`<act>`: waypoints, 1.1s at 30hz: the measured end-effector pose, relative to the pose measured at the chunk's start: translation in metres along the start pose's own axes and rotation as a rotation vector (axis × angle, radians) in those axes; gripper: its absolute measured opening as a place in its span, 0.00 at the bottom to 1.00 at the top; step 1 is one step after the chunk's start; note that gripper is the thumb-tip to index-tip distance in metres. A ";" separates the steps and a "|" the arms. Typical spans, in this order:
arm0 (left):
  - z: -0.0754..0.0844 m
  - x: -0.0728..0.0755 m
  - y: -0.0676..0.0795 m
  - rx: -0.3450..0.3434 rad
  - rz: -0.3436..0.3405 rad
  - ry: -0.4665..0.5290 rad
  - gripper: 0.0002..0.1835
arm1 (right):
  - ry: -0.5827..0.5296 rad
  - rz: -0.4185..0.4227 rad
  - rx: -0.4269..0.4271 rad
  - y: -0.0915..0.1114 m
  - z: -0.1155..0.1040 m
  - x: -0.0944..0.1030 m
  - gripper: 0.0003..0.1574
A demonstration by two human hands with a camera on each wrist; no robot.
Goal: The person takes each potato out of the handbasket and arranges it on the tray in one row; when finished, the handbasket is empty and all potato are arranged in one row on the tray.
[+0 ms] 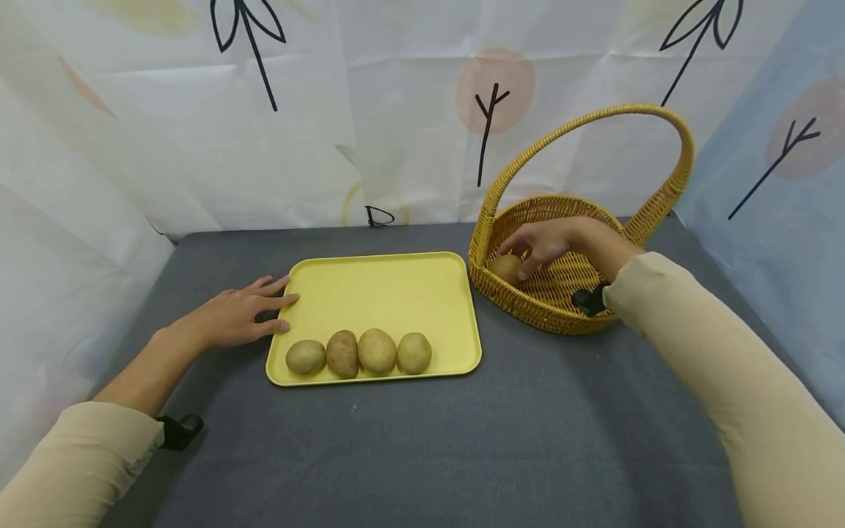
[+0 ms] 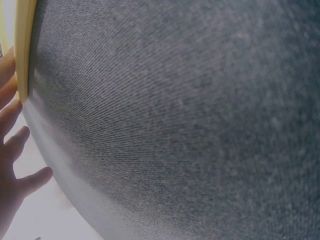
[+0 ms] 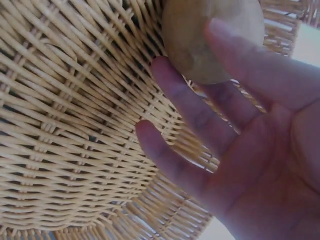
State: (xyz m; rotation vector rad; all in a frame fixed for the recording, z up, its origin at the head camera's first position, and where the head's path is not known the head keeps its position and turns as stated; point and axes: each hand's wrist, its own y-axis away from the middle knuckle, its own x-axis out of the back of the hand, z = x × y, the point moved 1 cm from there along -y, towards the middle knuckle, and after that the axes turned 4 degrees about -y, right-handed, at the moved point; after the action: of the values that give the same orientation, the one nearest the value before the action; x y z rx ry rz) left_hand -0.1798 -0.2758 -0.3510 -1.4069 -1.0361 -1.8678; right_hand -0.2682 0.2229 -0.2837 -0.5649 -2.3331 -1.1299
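Observation:
My right hand reaches into a wicker basket with a tall arched handle. It holds a potato near the basket's left wall. In the right wrist view the thumb lies across that potato, while two fingers extend apart from it over the weave. Fingers spread, my left hand rests at the left edge of a yellow tray. Along the tray's front side lies a row of several potatoes. The left wrist view catches only part of the hand and the tray's rim.
A dark grey cloth covers the table. Behind it and at both sides hangs a pale printed curtain. The basket's handle arches above the right hand. Black straps show at both wrists.

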 end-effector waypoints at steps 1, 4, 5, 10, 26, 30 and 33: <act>0.000 0.000 0.000 0.002 -0.002 0.001 0.35 | 0.024 0.010 0.018 0.001 -0.001 -0.001 0.39; 0.001 0.000 0.001 0.003 0.000 0.004 0.35 | 0.103 0.046 0.086 0.009 -0.006 -0.002 0.38; 0.001 0.000 0.001 0.000 0.003 0.003 0.35 | 0.126 0.059 0.109 0.012 -0.007 -0.003 0.37; 0.002 0.001 0.002 -0.023 0.026 -0.006 0.34 | 0.177 0.128 0.202 0.033 -0.010 -0.006 0.35; 0.001 0.000 0.002 -0.021 0.021 0.001 0.34 | 0.045 0.238 0.303 0.086 -0.025 -0.024 0.34; 0.000 0.000 0.001 -0.020 0.020 -0.004 0.34 | 0.038 0.223 0.323 0.087 -0.030 -0.034 0.33; 0.001 0.000 0.001 -0.020 0.023 -0.002 0.34 | 0.011 0.222 0.341 0.085 -0.035 -0.044 0.33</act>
State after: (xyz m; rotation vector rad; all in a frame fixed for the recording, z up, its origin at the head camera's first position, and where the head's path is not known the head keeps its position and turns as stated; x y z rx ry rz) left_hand -0.1786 -0.2758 -0.3509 -1.4265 -1.0006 -1.8661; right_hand -0.1781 0.2365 -0.2391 -0.6648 -2.3144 -0.6161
